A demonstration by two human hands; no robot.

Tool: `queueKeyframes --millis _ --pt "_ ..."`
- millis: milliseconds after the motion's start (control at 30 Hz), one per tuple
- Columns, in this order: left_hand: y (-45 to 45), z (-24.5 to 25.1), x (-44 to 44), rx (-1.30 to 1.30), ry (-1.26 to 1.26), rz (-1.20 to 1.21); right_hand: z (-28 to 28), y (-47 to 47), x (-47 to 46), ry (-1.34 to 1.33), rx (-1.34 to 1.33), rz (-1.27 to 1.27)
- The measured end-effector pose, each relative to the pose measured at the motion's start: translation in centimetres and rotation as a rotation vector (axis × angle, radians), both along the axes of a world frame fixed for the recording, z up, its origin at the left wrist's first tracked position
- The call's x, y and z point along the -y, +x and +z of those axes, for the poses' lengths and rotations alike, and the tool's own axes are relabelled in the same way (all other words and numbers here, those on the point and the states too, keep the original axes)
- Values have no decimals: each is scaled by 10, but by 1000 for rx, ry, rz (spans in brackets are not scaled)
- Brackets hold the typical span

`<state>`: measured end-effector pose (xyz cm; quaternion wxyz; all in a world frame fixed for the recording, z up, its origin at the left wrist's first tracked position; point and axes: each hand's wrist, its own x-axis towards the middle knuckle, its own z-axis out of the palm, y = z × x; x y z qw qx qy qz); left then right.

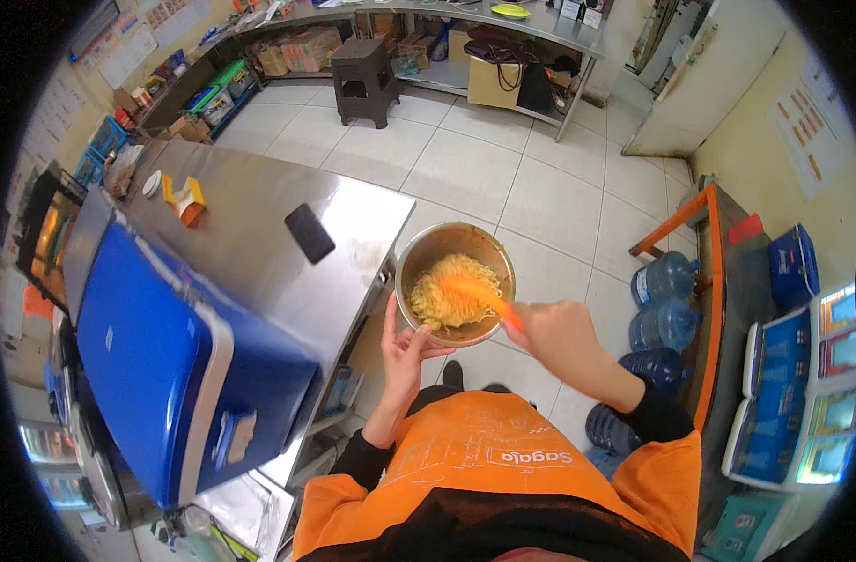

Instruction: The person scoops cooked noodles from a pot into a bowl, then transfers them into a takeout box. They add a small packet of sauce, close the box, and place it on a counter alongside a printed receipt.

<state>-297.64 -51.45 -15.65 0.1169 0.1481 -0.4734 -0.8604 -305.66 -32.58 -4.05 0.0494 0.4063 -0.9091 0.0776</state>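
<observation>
In the head view, a round metal bowl (404, 279) is held in the air in front of my body, just off the corner of the steel table. My left hand (405, 345) grips its near left side, thumb at the rim and fingers beneath. Yellow noodles (435, 302) lie in a heap inside, and the inner wall carries brownish smears. My right hand (551, 336) is closed around the handle of an orange utensil (478, 289). Its blurred head rests among the noodles, so its exact shape is hard to tell.
The steel table (259, 175) at left holds a black phone (310, 233), a yellow box (184, 200) and a large blue cooler box (147, 337). A dark plastic stool (363, 81) stands ahead on the tiled floor. Large water bottles (663, 279) lie beneath an orange-framed table (712, 281) at right.
</observation>
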Motion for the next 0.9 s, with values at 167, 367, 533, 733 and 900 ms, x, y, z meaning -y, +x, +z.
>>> queueKeyframes --millis 167,367,533,733,900 --pt "-129 -5 21 25 22 3 4 -161 -4 -217 36 -95" --pt "-281 -13 42 57 9 103 -5 -345 17 -238 123 -73" --pt "-367 3 51 83 57 336 8 -482 71 -189 156 162" --pt "-453 2 91 113 182 676 7 -606 217 -64 156 577" --pt "-491 -6 153 159 234 867 -15 -649 326 1 207 790"
